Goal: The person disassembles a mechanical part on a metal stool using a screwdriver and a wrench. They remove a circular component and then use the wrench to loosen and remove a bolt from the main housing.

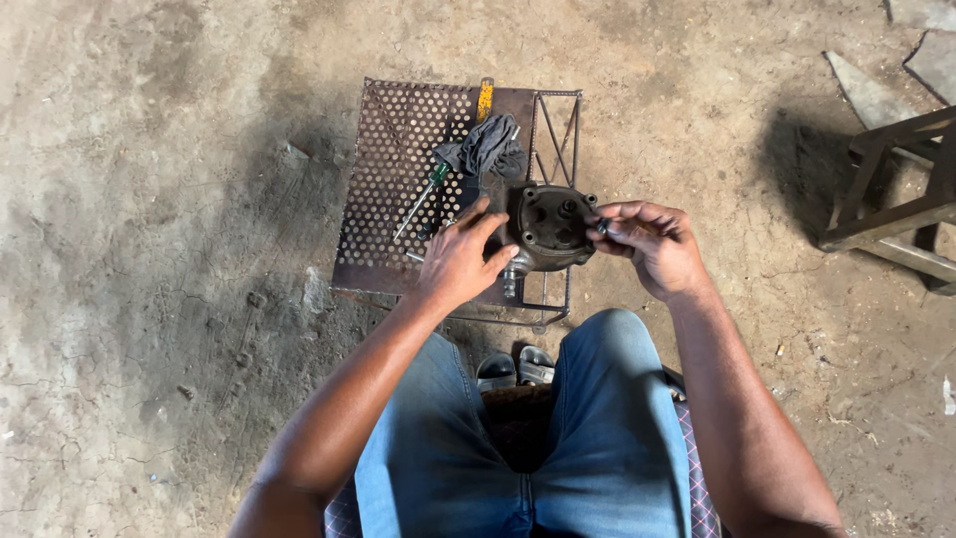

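My left hand [460, 257] grips the left side of a dark, greasy round metal engine part [551, 227] and holds it above the front of a small rusty perforated metal stand [390, 189]. At the part's right edge, my right hand [652, 242] pinches a small dark piece [602, 227] between thumb and fingertips. What that small piece is cannot be told. A green-handled screwdriver [426, 193] and a dark grey rag [488, 145] lie on the stand behind the part.
A yellow-handled tool [485, 98] pokes over the stand's far edge. My knees in blue jeans [607, 399] sit below, with sandalled feet [516, 369] between them. A dark wooden stool [901, 189] stands at the right on the cracked dirt floor [169, 299].
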